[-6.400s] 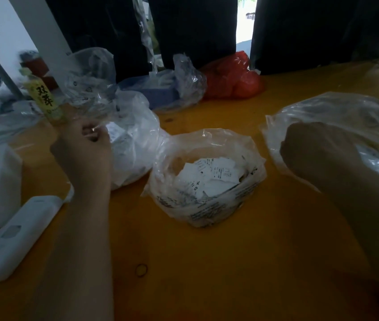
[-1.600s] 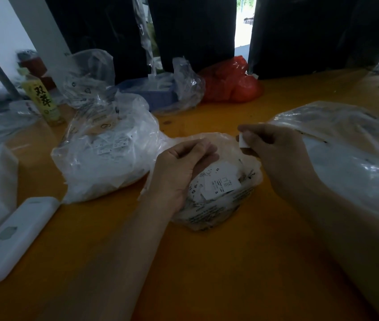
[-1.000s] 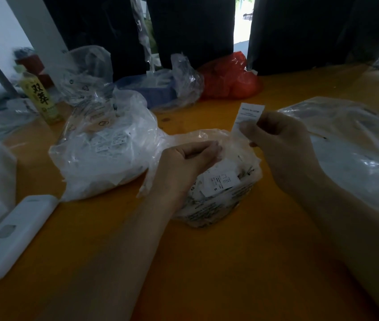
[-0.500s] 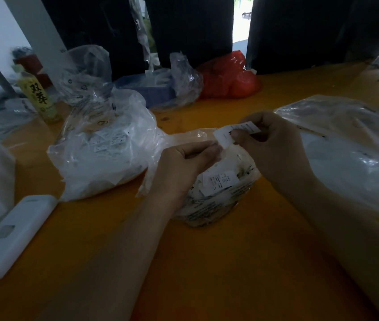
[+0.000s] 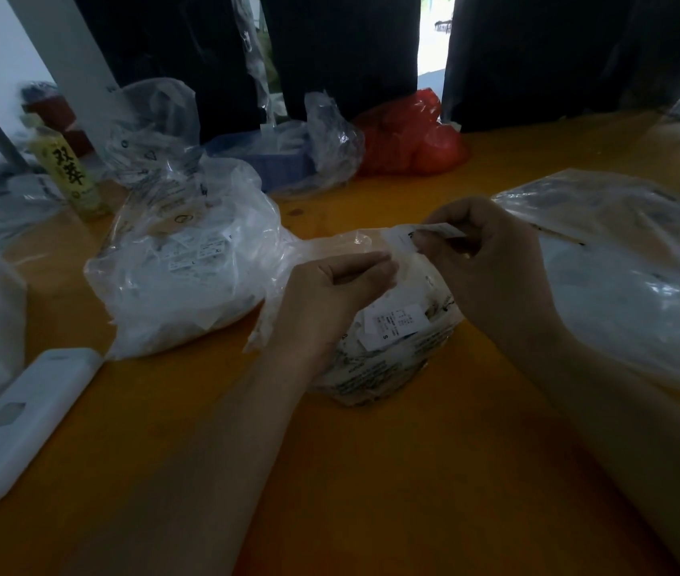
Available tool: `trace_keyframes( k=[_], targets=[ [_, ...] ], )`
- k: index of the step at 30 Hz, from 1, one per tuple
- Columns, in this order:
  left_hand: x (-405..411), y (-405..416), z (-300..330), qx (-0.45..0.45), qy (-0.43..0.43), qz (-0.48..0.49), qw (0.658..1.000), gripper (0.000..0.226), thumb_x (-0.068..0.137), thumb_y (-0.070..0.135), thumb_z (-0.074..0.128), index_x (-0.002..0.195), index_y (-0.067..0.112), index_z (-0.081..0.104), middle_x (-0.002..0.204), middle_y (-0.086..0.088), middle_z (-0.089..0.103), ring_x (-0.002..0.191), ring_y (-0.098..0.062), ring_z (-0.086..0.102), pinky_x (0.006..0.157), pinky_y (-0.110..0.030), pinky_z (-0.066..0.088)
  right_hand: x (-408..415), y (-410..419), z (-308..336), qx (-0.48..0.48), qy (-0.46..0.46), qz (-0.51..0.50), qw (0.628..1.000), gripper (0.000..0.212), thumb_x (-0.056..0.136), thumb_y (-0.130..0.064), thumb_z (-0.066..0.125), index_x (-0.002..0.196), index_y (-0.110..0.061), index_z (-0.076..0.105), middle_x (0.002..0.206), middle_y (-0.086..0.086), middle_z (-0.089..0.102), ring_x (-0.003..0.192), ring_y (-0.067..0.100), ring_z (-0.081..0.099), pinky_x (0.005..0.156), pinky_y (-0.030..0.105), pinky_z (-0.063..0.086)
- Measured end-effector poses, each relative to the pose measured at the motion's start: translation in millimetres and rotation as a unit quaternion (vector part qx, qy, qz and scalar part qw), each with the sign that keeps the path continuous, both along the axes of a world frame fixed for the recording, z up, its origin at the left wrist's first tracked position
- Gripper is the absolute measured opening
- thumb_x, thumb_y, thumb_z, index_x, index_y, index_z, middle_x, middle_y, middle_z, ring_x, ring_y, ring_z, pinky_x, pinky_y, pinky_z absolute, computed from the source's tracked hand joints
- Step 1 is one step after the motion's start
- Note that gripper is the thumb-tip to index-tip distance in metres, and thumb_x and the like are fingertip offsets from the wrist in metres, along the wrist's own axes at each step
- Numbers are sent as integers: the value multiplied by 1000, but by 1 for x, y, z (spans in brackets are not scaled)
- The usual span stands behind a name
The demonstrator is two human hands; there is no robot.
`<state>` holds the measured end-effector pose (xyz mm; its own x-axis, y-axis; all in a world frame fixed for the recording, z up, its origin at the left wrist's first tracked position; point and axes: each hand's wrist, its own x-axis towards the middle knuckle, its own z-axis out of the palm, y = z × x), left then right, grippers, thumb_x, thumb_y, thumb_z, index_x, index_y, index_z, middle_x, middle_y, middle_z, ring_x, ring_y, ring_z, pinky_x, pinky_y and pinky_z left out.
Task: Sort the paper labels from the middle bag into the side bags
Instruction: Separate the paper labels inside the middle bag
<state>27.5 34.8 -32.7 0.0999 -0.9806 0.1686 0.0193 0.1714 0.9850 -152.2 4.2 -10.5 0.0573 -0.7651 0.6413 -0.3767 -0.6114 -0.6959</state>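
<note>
Label: a paper label [image 5: 415, 236] is pinched in the right hand [image 5: 492, 264], just above the middle bag [image 5: 392, 347].
Hidden: its print is too blurred to read; the bag's mouth is covered by both hands.
Room: bare orange table [image 5: 371, 471] lies nearer than the middle bag.
Left hand [image 5: 330, 301]: fingers curled, pinching the bag's rim, close to the label.
Side bags: left bag [image 5: 180, 264] touches the middle bag; right bag [image 5: 641, 276] is cut off.

Middle bag [image 5: 388, 367] between left bag [image 5: 188, 264], right bag [image 5: 637, 284].
</note>
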Motion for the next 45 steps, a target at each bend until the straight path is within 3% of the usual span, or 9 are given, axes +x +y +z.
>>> trace_keyframes(
  k=[8,13,19,23,26,29,34,40,45],
  targets=[
    [-1,-1,3,13,61,-8,998,25,89,15,81,114,9,79,108,-8,81,104,-21,78,89,-24,60,0,-1,-1,11,19,-13,1000,9,90,-27,74,96,-23,68,85,-21,66,83,-8,63,69,6,46],
    [-1,0,6,27,42,4,999,21,97,16,74,115,7,77,102,-5,82,97,-18,79,72,-20,60,-1,-3,-3,52,42,-8,998,8,91,-30,73,95,-26,68,81,-15,67,72,-3,62,61,9,44],
    [-1,2,7,21,-15,25,999,8,95,22,76,102,24,79,95,4,82,85,-12,79,50,-20,54,0,-4,-5,76,104,13,992,23,99,-36,60,89,-17,70,73,2,65,65,15,59,60,34,48],
    [1,2,7,21,-26,25,999,7,95,26,76,100,28,80,95,5,82,81,-8,78,44,-18,48,1,-5,-5,93,64,3,994,24,98,-33,62,121,-27,65,93,-10,69,81,3,66,65,20,54],
    [1,1,5,24,-31,37,999,9,94,29,78,102,28,83,93,4,82,69,-6,71,41,-19,43,-1,-4,-4,96,20,0,995,17,96,-30,67,112,-29,63,90,-12,70,81,2,68,69,19,55],
    [1,0,4,31,-36,50,998,15,92,31,80,104,24,84,93,3,82,56,-9,58,40,-19,41,0,-2,-4,93,42,22,995,9,96,-27,68,104,-26,70,89,-14,70,82,1,68,77,26,59],
    [1,-1,4,39,-23,57,997,10,91,31,80,99,27,85,90,2,81,48,-8,52,41,-20,41,3,1,-3,94,52,68,992,10,96,-36,66,102,-32,72,85,-19,69,82,-2,66,72,15,53],
    [2,-3,4,68,14,42,997,16,90,35,81,101,23,84,99,-2,82,78,-13,75,54,-21,54,1,-2,-6,136,38,73,987,16,90,-26,75,104,-31,68,86,-11,70,81,4,70,77,36,61],
    [4,-5,5,75,56,36,995,24,91,30,80,110,16,80,101,-5,81,87,-13,77,70,-20,57,-2,-7,-5,130,-61,22,989,13,93,-25,73,105,-24,70,84,-10,74,75,2,72,67,16,56]
  ],
)
